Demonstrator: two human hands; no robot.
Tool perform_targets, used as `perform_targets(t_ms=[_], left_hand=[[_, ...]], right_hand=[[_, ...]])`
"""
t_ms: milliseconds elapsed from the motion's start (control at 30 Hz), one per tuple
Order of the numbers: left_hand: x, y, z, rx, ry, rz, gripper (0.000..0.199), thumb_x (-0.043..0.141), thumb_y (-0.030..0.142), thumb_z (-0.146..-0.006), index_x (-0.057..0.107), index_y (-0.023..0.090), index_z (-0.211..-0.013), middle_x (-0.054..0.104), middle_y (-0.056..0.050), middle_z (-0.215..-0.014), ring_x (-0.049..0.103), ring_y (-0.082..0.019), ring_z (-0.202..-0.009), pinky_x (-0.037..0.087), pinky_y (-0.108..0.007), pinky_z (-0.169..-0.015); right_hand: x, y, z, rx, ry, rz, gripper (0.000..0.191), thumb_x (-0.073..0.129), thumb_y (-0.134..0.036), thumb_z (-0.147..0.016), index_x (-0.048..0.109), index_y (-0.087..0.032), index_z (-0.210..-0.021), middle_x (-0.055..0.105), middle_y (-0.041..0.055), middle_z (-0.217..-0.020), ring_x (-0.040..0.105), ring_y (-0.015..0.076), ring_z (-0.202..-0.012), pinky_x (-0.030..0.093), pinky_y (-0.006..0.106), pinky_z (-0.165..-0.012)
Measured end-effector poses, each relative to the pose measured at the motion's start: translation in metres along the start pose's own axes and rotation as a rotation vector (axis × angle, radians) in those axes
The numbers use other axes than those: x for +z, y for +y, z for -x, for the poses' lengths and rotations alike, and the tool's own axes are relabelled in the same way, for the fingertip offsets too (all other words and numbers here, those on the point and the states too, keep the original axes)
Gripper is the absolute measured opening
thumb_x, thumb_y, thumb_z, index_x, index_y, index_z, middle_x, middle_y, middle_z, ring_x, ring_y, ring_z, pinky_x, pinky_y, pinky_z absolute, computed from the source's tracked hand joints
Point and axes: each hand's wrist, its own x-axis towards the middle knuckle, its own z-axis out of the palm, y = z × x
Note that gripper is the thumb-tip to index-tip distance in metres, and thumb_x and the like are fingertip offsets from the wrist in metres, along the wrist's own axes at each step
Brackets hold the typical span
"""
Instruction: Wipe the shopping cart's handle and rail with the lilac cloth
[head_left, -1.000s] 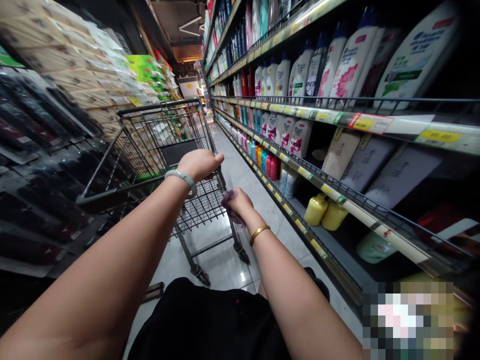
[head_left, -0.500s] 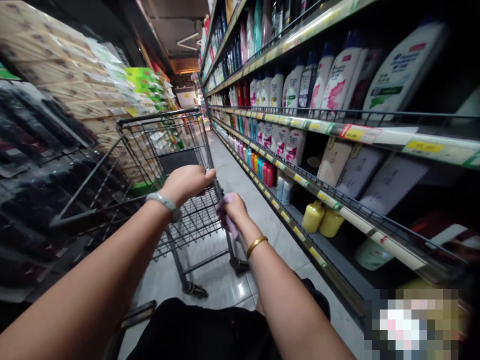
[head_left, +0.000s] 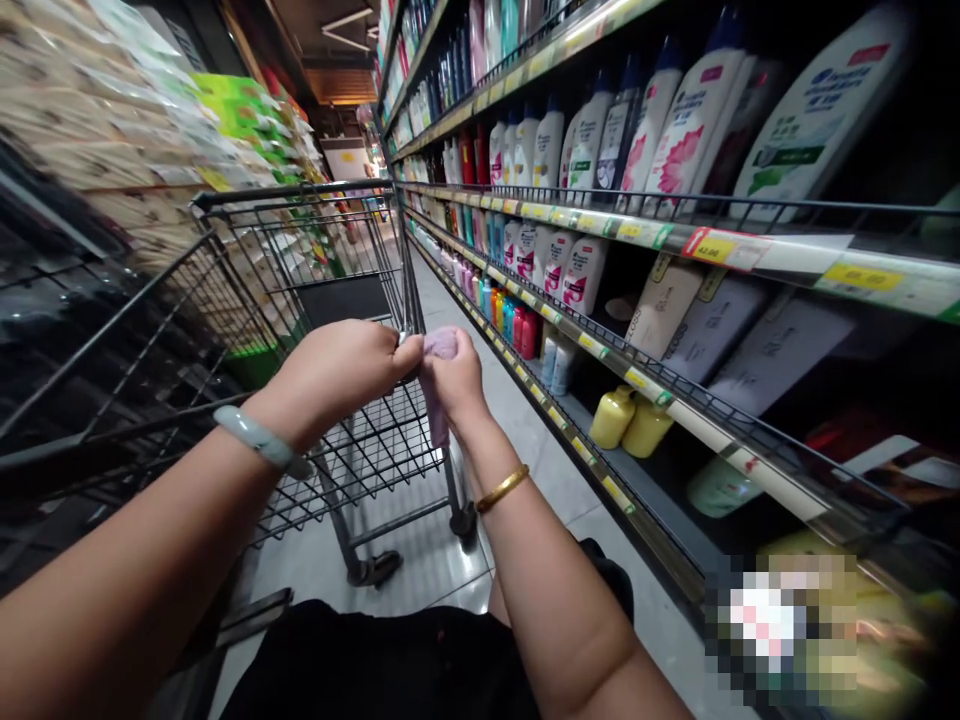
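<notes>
My right hand [head_left: 459,375] is closed around a light purple cloth [head_left: 438,405], which bunches at the fingertips and hangs down below them. Next to it, my left hand [head_left: 341,360] is curled shut, its thumb at the cloth's upper edge. Whatever its fingers hold is hidden under the hand. Both hands are in front of the wire shopping cart [head_left: 349,297], close to its near side. A pale bangle [head_left: 259,440] circles my left wrist and a gold bangle [head_left: 502,488] my right.
Shelving with price-tag rails [head_left: 649,232] runs along the right, bearing shampoo bottles [head_left: 694,125], boxes [head_left: 720,320] and yellow bottles [head_left: 613,415]. Stacked packages [head_left: 82,120] line the left. Grey tiled floor [head_left: 525,460] shows between cart and shelves. A pixelated patch covers the lower right.
My hands have come together, with my left thumb now at the cloth. The cloth has risen with my right hand. The view has shifted slightly, and the cart appears nearer and further left.
</notes>
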Motion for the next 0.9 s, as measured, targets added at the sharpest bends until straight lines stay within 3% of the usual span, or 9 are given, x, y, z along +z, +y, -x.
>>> perform_targets(t_ms=[100, 300, 500, 633, 700, 833, 900], left_hand=[[0.0, -0.001, 0.006, 0.027, 0.03, -0.026, 0.07, 0.02, 0.068, -0.087, 0.073, 0.023, -0.079, 0.07, -0.011, -0.076, 0.063, -0.028, -0.072, 0.036, -0.034, -0.061], [-0.002, -0.018, 0.018, 0.083, 0.036, -0.018, 0.068, 0.021, 0.065, -0.09, 0.07, 0.022, -0.073, 0.069, -0.01, -0.072, 0.061, -0.024, -0.066, 0.031, -0.032, -0.057], [0.003, -0.033, 0.027, 0.03, 0.06, -0.045, 0.064, 0.023, 0.064, -0.09, 0.068, 0.022, -0.073, 0.069, -0.01, -0.073, 0.063, -0.028, -0.07, 0.028, -0.032, -0.055], [0.007, -0.038, 0.032, -0.013, 0.082, -0.045, 0.064, 0.023, 0.065, -0.089, 0.07, 0.023, -0.075, 0.069, -0.01, -0.073, 0.063, -0.028, -0.069, 0.028, -0.032, -0.055], [0.009, -0.042, 0.034, -0.006, 0.108, -0.034, 0.064, 0.023, 0.065, -0.089, 0.069, 0.023, -0.073, 0.068, -0.01, -0.071, 0.062, -0.028, -0.067, 0.028, -0.032, -0.056], [0.014, -0.052, 0.038, 0.044, 0.159, -0.01, 0.064, 0.022, 0.065, -0.089, 0.068, 0.023, -0.074, 0.068, -0.01, -0.07, 0.061, -0.026, -0.065, 0.027, -0.032, -0.056], [0.016, -0.058, 0.042, 0.071, 0.193, 0.033, 0.063, 0.024, 0.064, -0.09, 0.07, 0.023, -0.078, 0.068, -0.009, -0.071, 0.061, -0.026, -0.066, 0.027, -0.031, -0.056]], right_hand=[[-0.001, -0.013, 0.005, -0.127, 0.063, -0.146, 0.04, 0.056, -0.024, -0.076, 0.052, -0.023, -0.115, 0.065, -0.001, -0.104, 0.062, 0.0137, -0.091, 0.052, 0.023, -0.082], [0.007, -0.004, 0.017, 0.133, 0.06, -0.258, 0.036, 0.063, -0.017, -0.065, 0.058, -0.022, -0.1, 0.064, -0.0032, -0.087, 0.061, 0.0154, -0.079, 0.053, 0.027, -0.078], [0.015, -0.027, 0.032, -0.315, 0.082, -0.249, 0.038, 0.066, -0.021, -0.069, 0.059, -0.024, -0.106, 0.066, 0.0021, -0.11, 0.061, 0.0184, -0.103, 0.049, 0.032, -0.097], [0.014, -0.014, 0.028, -0.076, 0.025, -0.046, 0.037, 0.066, -0.017, -0.064, 0.06, -0.023, -0.1, 0.066, 0.0002, -0.099, 0.061, 0.0184, -0.094, 0.051, 0.034, -0.093], [0.014, -0.016, 0.029, -0.039, 0.031, -0.006, 0.039, 0.067, -0.017, -0.064, 0.059, -0.023, -0.101, 0.065, -0.0002, -0.099, 0.061, 0.0182, -0.093, 0.051, 0.033, -0.091], [0.016, -0.04, 0.04, -0.44, 0.066, -0.073, 0.038, 0.066, -0.018, -0.071, 0.059, -0.024, -0.108, 0.065, 0.0022, -0.111, 0.06, 0.0177, -0.106, 0.049, 0.031, -0.099], [0.017, -0.042, 0.042, -0.551, 0.053, -0.046, 0.034, 0.065, -0.019, -0.075, 0.059, -0.024, -0.107, 0.064, 0.0032, -0.112, 0.06, 0.0177, -0.108, 0.048, 0.03, -0.1]])
